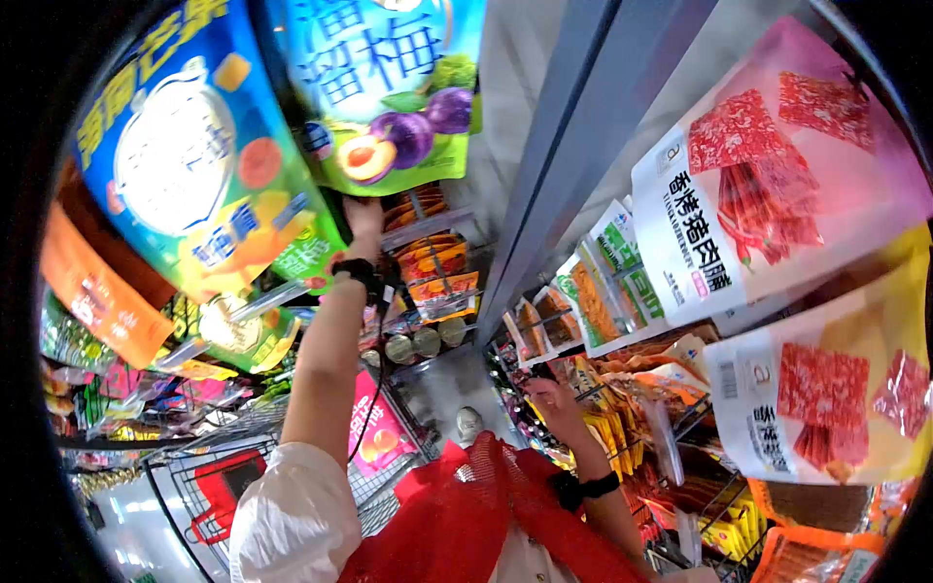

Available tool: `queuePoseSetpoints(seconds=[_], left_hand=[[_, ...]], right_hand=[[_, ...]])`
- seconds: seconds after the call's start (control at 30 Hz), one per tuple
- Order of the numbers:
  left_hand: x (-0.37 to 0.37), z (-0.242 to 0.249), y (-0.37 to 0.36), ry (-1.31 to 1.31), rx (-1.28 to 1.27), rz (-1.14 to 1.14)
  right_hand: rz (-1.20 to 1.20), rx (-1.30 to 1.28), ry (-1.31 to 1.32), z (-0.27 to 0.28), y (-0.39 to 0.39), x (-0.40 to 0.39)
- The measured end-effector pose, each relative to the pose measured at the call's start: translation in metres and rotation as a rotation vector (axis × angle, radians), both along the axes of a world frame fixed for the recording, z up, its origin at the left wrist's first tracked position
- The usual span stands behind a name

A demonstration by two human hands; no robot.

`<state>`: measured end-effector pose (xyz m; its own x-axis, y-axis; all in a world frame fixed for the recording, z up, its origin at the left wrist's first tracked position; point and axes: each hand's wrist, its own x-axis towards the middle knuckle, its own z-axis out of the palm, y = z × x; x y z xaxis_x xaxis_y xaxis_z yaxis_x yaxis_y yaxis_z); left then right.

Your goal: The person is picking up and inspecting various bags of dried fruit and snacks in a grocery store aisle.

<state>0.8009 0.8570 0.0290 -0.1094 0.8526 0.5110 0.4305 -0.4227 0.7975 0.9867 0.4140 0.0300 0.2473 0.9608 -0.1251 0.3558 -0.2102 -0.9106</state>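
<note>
Snack bags hang in rows so shoppers can lift them off hooks. Left hand [363,222] reaches up, arm stretched high, fingers tucked behind the plum bag [389,87] beside the mango bag [194,146]; their closure cannot be told. Right hand [554,400], below and right of the plum bag, fingers curled, touches yellow packets [607,428] under the pork jerky bag [758,185].

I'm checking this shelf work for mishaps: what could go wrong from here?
1. The left hand reaches high among hanging snack bags; the green plum bag could be knocked off its hook.
2. The red mesh bag hangs near the right hand and might snag the wire racks.
</note>
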Motion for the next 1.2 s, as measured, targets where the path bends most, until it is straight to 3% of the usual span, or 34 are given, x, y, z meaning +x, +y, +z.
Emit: queuePoseSetpoints(seconds=[0.07, 0.2, 0.3, 0.33, 0.47, 0.6, 0.63, 0.7, 0.77, 0.8, 0.9, 0.97, 1.2], left_hand=[[-0.006, -0.035, 0.041, 0.329, 0.096, 0.001], [-0.017, 0.003, 0.014, 0.706, -0.358, -0.184], [-0.013, 0.002, 0.014, 0.778, -0.42, -0.161], [-0.011, 0.001, 0.013, 0.736, -0.38, -0.144], [0.009, 0.013, -0.005, 0.29, 0.03, -0.113], [0.023, 0.05, -0.035, -0.017, 0.336, -0.177], [0.017, 0.058, -0.058, -0.221, 0.034, -0.254], [-0.002, 0.071, -0.09, -0.337, -0.205, -0.312], [-0.01, 0.076, -0.126, -0.489, -0.19, -0.415], [-0.02, 0.076, -0.141, -0.427, -0.217, -0.429], [-0.037, 0.092, -0.191, -0.404, -0.372, -0.474], [-0.048, 0.092, -0.214, -0.497, -0.472, -0.574], [-0.078, 0.102, -0.261, -0.54, -0.538, -0.647]], right_hand=[[-0.031, -0.064, 0.015, 0.01, 0.003, 0.008], [-0.026, -0.137, 0.143, 0.01, 0.011, 0.025], [0.013, -0.122, 0.049, 0.02, 0.023, 0.029], [0.037, -0.124, -0.054, 0.026, 0.032, 0.028], [0.115, 0.026, 0.032, 0.015, 0.07, 0.017], [0.163, 0.226, -0.037, 0.054, 0.111, -0.014], [0.13, 0.302, -0.057, 0.061, 0.118, -0.022], [0.128, 0.373, -0.015, 0.074, 0.138, -0.035], [0.087, 0.534, -0.196, 0.077, 0.157, -0.051], [0.054, 0.602, -0.245, 0.076, 0.167, -0.057], [-0.116, 0.526, -0.259, 0.076, 0.182, -0.069], [-0.153, 0.453, 0.096, 0.086, 0.178, -0.076], [0.004, 0.332, 0.585, 0.082, 0.135, -0.068]])
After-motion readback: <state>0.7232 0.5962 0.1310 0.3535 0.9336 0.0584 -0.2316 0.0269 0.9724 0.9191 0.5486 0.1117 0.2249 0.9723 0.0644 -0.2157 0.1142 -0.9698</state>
